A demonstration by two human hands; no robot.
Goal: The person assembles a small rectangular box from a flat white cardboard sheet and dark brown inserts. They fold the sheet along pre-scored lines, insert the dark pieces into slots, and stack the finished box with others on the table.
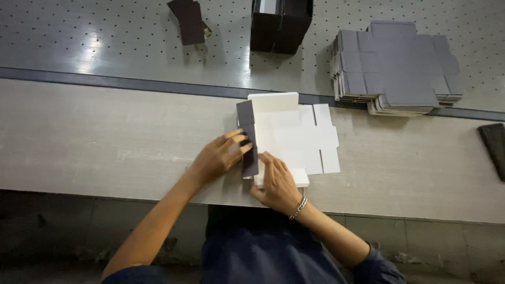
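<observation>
At the bench's [105, 142] near edge: flat white box blank [300, 137]; its raised grey side flap [247, 138], long axis near-to-far, pinched by left hand [218, 156] fingers; right hand [279, 184] pressing flat, fingers together.

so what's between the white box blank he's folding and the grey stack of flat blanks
In the head view, only bare table and the dark strip running across it lie between the white blank and the grey stack.

pale worktable [79, 142], flat box blank [300, 134], blank stack [394, 66]
</observation>
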